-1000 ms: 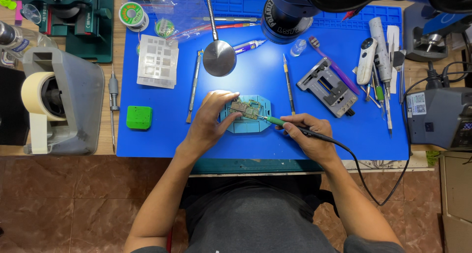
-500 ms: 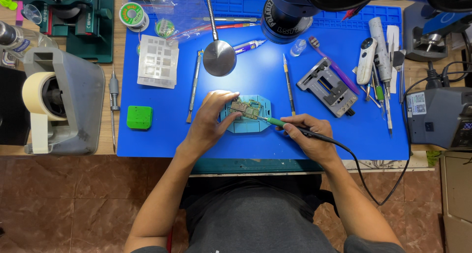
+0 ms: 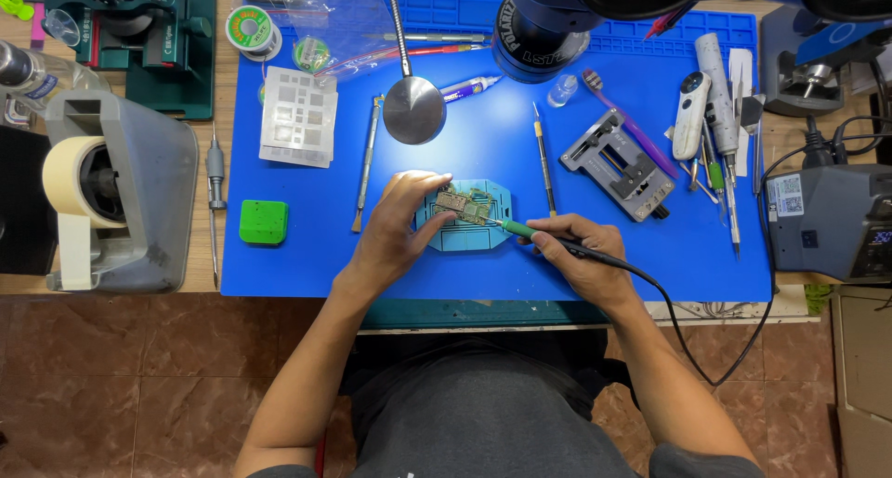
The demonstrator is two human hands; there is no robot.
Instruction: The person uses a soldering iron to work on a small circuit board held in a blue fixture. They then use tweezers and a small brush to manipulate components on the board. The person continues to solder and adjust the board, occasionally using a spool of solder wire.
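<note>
A small green circuit board (image 3: 462, 204) lies on a teal holder block (image 3: 483, 232) in the middle of the blue work mat (image 3: 307, 255). My left hand (image 3: 395, 222) rests on the holder's left side, fingertips pressing on the board. My right hand (image 3: 581, 255) grips a corded soldering iron (image 3: 520, 230) like a pen, its green-collared tip touching the board's right edge. The black cord (image 3: 688, 334) runs off the table edge and up toward the station at right.
A grey soldering station (image 3: 827, 222) stands right, and a tape dispenser (image 3: 111, 195) left. On the mat: a stencil sheet (image 3: 299, 117), a green block (image 3: 264, 222), a metal clamp fixture (image 3: 621, 167), tweezers, a round mirror on a stalk (image 3: 413, 109), pens and tools.
</note>
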